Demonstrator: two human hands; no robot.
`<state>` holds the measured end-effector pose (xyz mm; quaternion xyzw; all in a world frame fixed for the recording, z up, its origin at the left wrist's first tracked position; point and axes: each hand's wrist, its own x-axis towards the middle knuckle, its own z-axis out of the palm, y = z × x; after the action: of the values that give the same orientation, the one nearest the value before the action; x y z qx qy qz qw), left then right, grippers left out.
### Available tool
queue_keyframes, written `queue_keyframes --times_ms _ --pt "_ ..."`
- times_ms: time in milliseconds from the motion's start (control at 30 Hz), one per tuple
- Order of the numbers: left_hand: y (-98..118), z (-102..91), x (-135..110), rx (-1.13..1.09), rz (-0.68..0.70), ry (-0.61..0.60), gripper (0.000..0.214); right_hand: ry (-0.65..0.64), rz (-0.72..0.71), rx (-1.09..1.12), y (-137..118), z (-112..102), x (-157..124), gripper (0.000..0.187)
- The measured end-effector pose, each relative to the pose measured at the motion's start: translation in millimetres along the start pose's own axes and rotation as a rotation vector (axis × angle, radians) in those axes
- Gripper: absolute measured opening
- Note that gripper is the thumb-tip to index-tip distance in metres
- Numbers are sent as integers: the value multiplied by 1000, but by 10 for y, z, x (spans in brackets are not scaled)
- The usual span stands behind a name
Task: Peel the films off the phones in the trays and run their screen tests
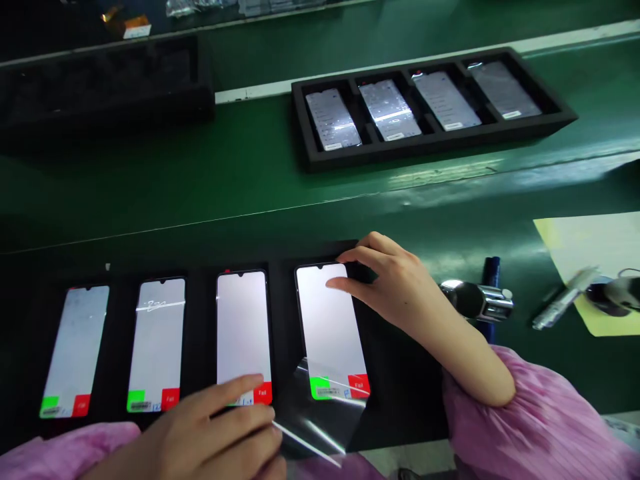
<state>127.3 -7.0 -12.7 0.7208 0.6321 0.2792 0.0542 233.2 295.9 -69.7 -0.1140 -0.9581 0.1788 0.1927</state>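
Observation:
Four phones with lit white screens lie in a row in a black foam tray point(400, 400), each with green and red blocks at its lower end. A clear film point(325, 427) covers the bottom of the rightmost phone point(330, 320) and runs down past it. My left hand point(220, 433) has that film's left edge at its curled fingers, over the lower end of the neighbouring phone point(243, 320); the exact grip is hidden. At the rightmost phone's top right corner is my right hand point(390, 280), thumb and forefinger apart over the screen's edge.
Behind, a black foam tray point(315, 160) holds several phones with dark screens. Another dark tray point(205, 93) stands at far left. To the right lie a black and silver tool point(480, 300), a blue pen-like stick point(491, 267), a clear-wrapped item point(565, 300) and papers point(600, 247).

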Motion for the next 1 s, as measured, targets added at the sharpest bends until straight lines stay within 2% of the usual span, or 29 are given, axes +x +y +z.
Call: queue_keyframes --times_ms 67,167,200,267,333,400,467,600,667,733,867,1000 --pt "-51 -153 13 92 -9 -42 18 73 -9 20 -45 -81 -45 11" --pt "-219 -341 136 144 27 -86 19 143 -56 98 -243 -360 -256 13" --pt "-296 -382 202 155 35 -88 19 108 -103 149 -340 -461 -360 16" --pt "-469 -426 351 185 39 -112 18 -61 -232 254 -554 -615 -586 16" --pt "-645 -415 501 217 55 -132 18 -210 -287 267 -747 -676 -790 22" --pt "-800 -358 629 227 74 -137 19 -269 -273 196 -864 -656 -929 30" --pt "-921 -280 718 211 76 -139 20 -252 -269 93 -886 -597 -982 35" --pt "-1065 -217 706 256 -69 -144 34 -123 -352 -62 -744 -479 -844 34" --pt "-1099 -271 603 335 -166 -135 39 -105 -391 -32 -649 -423 -689 33" --pt "-1103 -357 473 386 -215 -125 31 -89 -382 68 -565 -363 -507 31" --pt "-968 -453 308 397 -177 -104 20 -3 -215 363 -418 -253 -126 21" --pt "-707 -361 372 381 -55 -74 24 122 -10 483 -261 -195 179 10"
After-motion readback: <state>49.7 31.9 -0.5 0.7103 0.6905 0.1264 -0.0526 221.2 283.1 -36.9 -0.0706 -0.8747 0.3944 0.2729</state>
